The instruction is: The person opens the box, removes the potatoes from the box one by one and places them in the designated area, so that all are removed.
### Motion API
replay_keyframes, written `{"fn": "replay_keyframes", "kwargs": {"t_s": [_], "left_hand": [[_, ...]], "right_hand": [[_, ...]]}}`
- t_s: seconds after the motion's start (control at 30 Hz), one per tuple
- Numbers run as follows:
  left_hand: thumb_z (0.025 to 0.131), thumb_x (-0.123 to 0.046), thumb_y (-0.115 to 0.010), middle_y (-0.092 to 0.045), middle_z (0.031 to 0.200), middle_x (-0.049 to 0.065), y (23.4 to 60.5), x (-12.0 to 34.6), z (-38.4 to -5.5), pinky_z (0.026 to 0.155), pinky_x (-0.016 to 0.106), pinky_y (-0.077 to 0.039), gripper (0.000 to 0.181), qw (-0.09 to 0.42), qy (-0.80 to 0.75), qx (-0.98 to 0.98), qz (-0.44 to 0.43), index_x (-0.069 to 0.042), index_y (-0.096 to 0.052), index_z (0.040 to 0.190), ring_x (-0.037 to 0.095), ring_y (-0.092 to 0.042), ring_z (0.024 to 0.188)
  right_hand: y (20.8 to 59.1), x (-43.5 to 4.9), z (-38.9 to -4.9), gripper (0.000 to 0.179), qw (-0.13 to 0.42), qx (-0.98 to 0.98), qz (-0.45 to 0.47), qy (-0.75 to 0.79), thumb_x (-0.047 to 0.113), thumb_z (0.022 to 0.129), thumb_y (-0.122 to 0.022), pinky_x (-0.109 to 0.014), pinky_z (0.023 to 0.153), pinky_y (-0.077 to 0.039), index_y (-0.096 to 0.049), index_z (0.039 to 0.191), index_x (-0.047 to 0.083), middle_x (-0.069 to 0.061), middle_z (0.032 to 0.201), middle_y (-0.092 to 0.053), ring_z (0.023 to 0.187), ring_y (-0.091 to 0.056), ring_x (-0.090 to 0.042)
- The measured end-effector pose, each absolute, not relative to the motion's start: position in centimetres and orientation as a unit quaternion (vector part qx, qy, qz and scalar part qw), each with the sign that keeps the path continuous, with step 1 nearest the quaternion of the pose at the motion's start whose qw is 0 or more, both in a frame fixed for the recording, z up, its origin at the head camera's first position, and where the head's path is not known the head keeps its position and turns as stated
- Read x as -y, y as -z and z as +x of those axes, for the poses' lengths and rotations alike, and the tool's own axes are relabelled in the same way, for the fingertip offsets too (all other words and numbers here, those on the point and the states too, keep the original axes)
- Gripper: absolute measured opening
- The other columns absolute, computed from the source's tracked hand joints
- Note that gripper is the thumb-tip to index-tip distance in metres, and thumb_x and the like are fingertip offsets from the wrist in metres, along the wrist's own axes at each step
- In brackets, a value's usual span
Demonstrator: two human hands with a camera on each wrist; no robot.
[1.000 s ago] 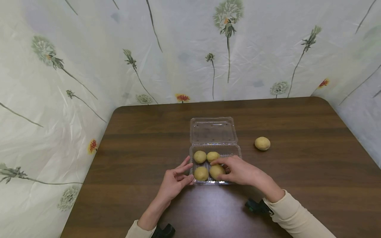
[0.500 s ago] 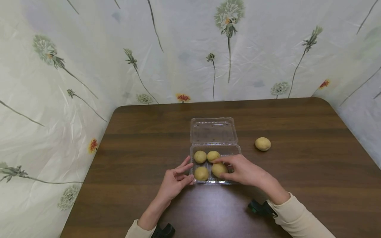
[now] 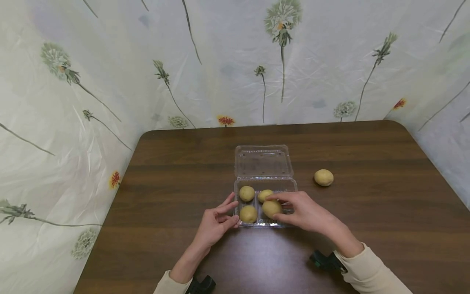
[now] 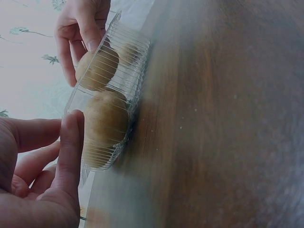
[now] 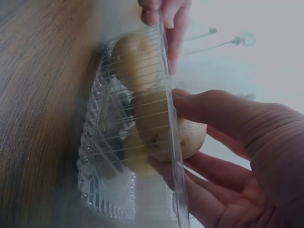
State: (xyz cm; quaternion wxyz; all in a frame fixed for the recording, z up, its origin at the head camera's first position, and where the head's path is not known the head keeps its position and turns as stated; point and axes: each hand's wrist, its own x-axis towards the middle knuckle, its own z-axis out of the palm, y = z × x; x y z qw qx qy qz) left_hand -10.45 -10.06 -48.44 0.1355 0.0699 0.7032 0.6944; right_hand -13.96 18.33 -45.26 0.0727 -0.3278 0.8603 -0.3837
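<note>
head view: the right hand (image 3: 299,208) has its fingers curled round a potato (image 3: 272,208) over the front right part of the clear box (image 3: 282,185). right wrist view shows it poking up past the box's rim. left hand (image 3: 214,224) just has fairly straight fingertips against the box's left side, nothing gripped that i can see.

what could go wrong: the spud's smooth and round, so a loose fingertip hold could let it drop and knock the potato behind it (image 3: 265,195). those fingers are also right at the rim, so catching it would probably drag or tip such a light box, and the left hand's brace looks pretty gentle.

room-wise, the lid (image 3: 262,161) lies folded back behind the box, well short of the counter's (image 3: 176,179) far edge. there's a gap between the box and the lone potato (image 3: 324,177) to its right.
</note>
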Motion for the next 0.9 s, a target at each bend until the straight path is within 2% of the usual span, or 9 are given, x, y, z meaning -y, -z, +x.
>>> {"fn": "replay_keyframes", "kwargs": {"t_s": [0.3,0.7,0.9], "left_hand": [[0.089,-0.001,-0.069,-0.038,0.153,0.001,48.2,10.1,-10.4,0.075,0.022,-0.056,0.047,0.140,-0.695,-0.702,0.070,0.002,-0.057,0.134,0.026,-0.069,0.081],[0.089,0.000,-0.069,-0.038,0.153,0.001,48.1,10.0,-10.3,0.075,0.022,-0.056,0.046,0.135,-0.690,-0.708,0.071,0.002,-0.057,0.134,0.027,-0.070,0.082],[0.090,-0.001,-0.069,-0.037,0.154,0.002,47.9,9.9,-10.2,0.075,0.020,-0.055,0.046,0.136,-0.686,-0.712,0.070,0.002,-0.057,0.134,0.027,-0.070,0.082]], "right_hand": [[45.2,-19.0,-13.4,0.045,0.043,-0.847,-0.313,0.427,0.013,0.082,-0.081,-0.040,0.085,-0.056,-0.066,0.125,0.012,-0.004,0.122,-0.066,0.105,-0.065,-0.022],[45.3,-20.2,-12.7,0.045,0.026,-0.846,-0.286,0.450,0.020,0.085,-0.079,-0.038,0.085,-0.056,-0.065,0.127,0.016,-0.003,0.123,-0.066,0.104,-0.065,-0.024],[45.2,-20.9,-12.3,0.044,0.013,-0.847,-0.274,0.456,0.020,0.084,-0.079,-0.038,0.085,-0.056,-0.065,0.126,0.020,0.001,0.121,-0.066,0.104,-0.065,-0.020]]}}
